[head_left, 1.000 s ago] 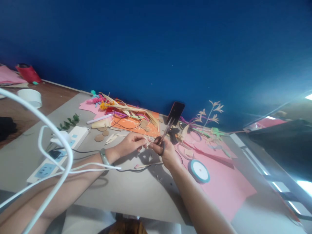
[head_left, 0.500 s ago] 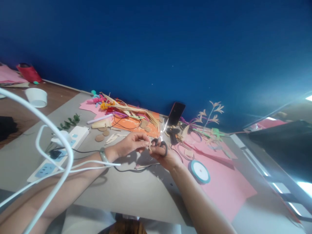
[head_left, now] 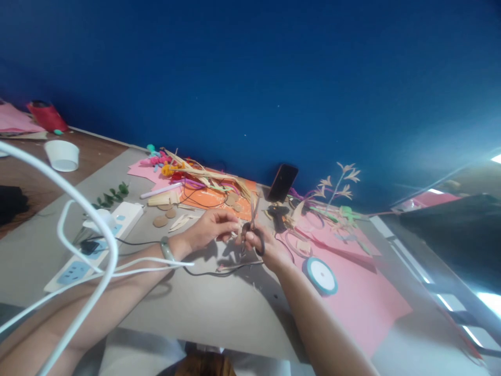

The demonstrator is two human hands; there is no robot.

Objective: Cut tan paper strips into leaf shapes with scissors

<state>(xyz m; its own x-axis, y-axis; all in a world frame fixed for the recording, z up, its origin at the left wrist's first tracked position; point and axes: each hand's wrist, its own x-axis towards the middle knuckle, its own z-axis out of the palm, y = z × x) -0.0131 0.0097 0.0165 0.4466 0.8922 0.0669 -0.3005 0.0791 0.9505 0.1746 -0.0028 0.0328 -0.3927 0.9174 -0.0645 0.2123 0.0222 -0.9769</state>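
Observation:
My right hand (head_left: 270, 249) is closed on the dark handles of a pair of scissors (head_left: 254, 213), whose blades point up and away from me. Just to its left, my left hand (head_left: 213, 230) pinches a small pale strip (head_left: 240, 228) between thumb and fingertips. The strip's exact shape is too small and blurred to make out. Both hands are close together above the grey table (head_left: 203, 308). Thin scraps (head_left: 240, 267) and a dark cable lie beneath them.
Dried husk strips (head_left: 203, 172) and orange card (head_left: 203, 197) lie at the back. A phone (head_left: 283, 183) leans on the wall. A tape roll (head_left: 321, 275) rests on pink paper (head_left: 368, 303). White cables (head_left: 113, 240) cross my left forearm near a power strip (head_left: 127, 214).
The scissors have turned in my right hand, their blades now closer together and angled differently. My right fingers have shifted slightly away from the left fingertips. My left hand has barely moved.

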